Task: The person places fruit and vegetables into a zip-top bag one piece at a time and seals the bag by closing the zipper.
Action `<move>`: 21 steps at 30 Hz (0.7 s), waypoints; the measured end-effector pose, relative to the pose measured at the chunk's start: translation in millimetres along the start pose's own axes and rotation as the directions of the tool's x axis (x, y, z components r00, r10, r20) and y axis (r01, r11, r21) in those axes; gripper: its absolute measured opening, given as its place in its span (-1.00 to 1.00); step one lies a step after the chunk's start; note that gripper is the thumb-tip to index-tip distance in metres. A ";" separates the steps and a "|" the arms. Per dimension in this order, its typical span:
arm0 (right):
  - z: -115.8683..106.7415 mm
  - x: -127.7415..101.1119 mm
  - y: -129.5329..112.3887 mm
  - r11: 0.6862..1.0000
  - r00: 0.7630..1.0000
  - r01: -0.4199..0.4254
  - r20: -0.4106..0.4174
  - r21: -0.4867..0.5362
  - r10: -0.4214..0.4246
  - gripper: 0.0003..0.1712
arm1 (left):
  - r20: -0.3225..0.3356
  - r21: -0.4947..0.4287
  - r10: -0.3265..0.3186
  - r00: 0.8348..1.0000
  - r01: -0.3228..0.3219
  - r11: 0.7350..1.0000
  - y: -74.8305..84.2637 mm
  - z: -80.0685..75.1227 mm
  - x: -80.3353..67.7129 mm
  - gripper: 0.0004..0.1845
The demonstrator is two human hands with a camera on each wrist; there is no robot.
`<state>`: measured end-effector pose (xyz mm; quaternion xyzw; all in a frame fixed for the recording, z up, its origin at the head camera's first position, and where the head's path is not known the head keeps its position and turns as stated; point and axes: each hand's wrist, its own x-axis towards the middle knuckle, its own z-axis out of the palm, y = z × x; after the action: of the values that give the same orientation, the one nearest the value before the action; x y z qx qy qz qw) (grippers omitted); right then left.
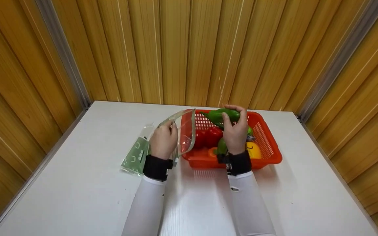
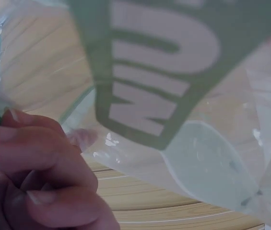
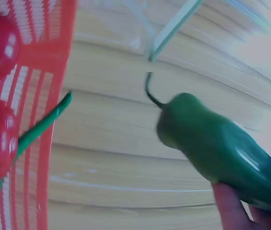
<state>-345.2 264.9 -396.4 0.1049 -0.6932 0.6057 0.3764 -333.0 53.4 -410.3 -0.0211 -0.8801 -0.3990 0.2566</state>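
Observation:
My left hand (image 1: 163, 139) grips the edge of a clear plastic bag (image 1: 193, 132) with a green border. Its open mouth faces right, over the basket's left side. In the left wrist view pale lettering on a green panel shows on the bag (image 2: 159, 57). My right hand (image 1: 236, 134) holds a green pepper (image 1: 223, 115) between thumb and fingers, above the red plastic basket (image 1: 276, 155). The thin curved stem of the pepper (image 3: 217, 143) points toward the bag in the right wrist view.
Inside the basket lie shiny red tomato-like items (image 1: 213, 136), a yellow-orange round item (image 1: 254, 150) and green pieces. A flat green-printed plastic bag (image 1: 136, 157) lies on the white table (image 1: 77, 183), left of my left hand. Wood-patterned walls (image 1: 172, 49) enclose the table.

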 end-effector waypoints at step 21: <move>79.3 -71.4 5.0 0.877 0.710 -0.480 0.586 -0.002 0.390 -0.43 | 0.004 -0.002 -0.002 1.000 0.002 1.000 5.1 -3.4 -0.1 -0.72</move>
<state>-329.9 171.1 -445.3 0.1422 -0.7305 0.6678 -0.0108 -330.3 54.5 -404.9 -0.0215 -0.8802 -0.4000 0.2545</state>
